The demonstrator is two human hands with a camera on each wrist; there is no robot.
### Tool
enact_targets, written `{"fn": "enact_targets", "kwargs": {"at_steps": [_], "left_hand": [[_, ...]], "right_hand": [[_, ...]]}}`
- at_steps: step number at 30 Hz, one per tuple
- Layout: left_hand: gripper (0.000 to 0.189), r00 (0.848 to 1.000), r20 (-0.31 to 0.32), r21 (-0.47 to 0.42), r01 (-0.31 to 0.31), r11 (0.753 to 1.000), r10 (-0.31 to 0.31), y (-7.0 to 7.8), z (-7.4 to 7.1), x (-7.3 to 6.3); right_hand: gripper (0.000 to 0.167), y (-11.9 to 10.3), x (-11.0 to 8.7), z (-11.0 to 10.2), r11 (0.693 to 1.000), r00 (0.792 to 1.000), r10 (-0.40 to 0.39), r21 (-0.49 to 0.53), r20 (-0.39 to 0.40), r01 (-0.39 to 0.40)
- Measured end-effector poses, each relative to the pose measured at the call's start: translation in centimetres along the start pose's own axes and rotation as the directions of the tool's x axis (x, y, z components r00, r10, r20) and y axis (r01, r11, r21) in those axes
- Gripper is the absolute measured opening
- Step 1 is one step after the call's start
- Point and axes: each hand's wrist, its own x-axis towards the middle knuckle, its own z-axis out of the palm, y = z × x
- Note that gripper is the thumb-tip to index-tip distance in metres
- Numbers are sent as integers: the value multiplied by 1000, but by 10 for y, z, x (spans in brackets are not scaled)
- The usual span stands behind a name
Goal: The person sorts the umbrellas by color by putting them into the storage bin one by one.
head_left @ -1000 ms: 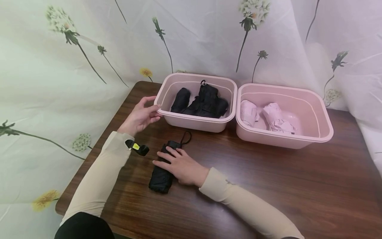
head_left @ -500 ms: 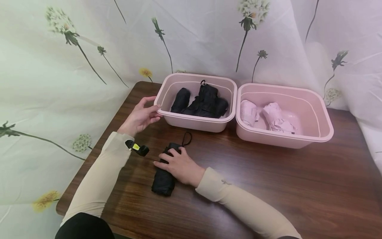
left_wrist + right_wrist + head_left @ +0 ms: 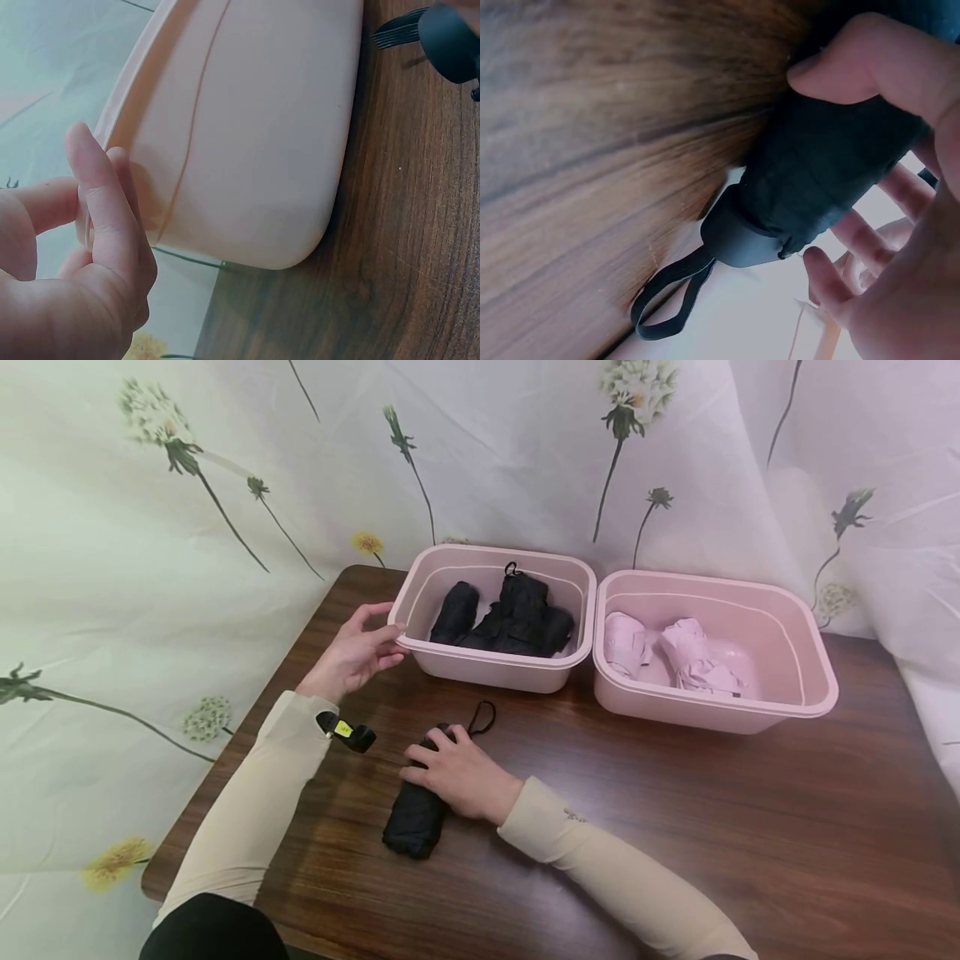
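A black folded umbrella [image 3: 416,822] with a wrist loop lies on the wooden table, loop end pointing away from me. My right hand [image 3: 465,772] grips it from above near the loop end. In the right wrist view the thumb lies along one side of the umbrella [image 3: 810,157] and the fingers are on the other. My left hand [image 3: 352,647] pinches the near left corner of the left pink bin [image 3: 495,672]. The left wrist view shows thumb and fingers around that rim [image 3: 112,127]. Several black bundles [image 3: 517,618], apparently folded umbrellas, lie inside this bin.
Close beside it on the right stands a second pink bin [image 3: 720,717], holding light pink wrapped bundles [image 3: 693,660]. Both bins stand at the back of the table [image 3: 675,827], before a dandelion-print cloth [image 3: 510,460].
The umbrella has shifted slightly right and toward me, its loop swinging right. My right fingers have curled more tightly around it. My left hand stays on the bin rim.
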Motion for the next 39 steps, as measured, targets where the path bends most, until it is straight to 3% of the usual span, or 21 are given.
{"fn": "enact_targets", "kwargs": {"at_steps": [5, 10, 16, 21, 29, 36, 39], "left_hand": [[57, 1000, -1, -4, 3, 1000, -3, 0, 0, 0], [57, 1000, 6, -10, -1, 1000, 1, 0, 0, 0], [57, 1000, 3, 7, 0, 1000, 0, 1, -1, -1], [58, 1000, 3, 36, 0, 999, -1, 2, -1, -1], [57, 1000, 3, 28, 3, 1000, -3, 2, 0, -1], [59, 1000, 27, 10, 4, 1000, -4, 2, -1, -2], [59, 1000, 22, 14, 7, 1000, -8, 2, -1, -2]], "right_hand": [[51, 3, -3, 0, 1000, 1000, -7, -27, -28, 7], [56, 5, -9, -7, 1000, 1000, 13, 12, -22, -12], [61, 10, -18, -20, 993, 998, 29, 117, -50, -23], [64, 18, -25, -35, 963, 993, 55, 269, -105, -25], [72, 36, -39, -64, 854, 962, 138, 521, -237, 5], [72, 54, -53, -88, 676, 893, 211, 719, -398, 161], [72, 60, -59, -97, 623, 858, 267, 758, -438, 193]]}}
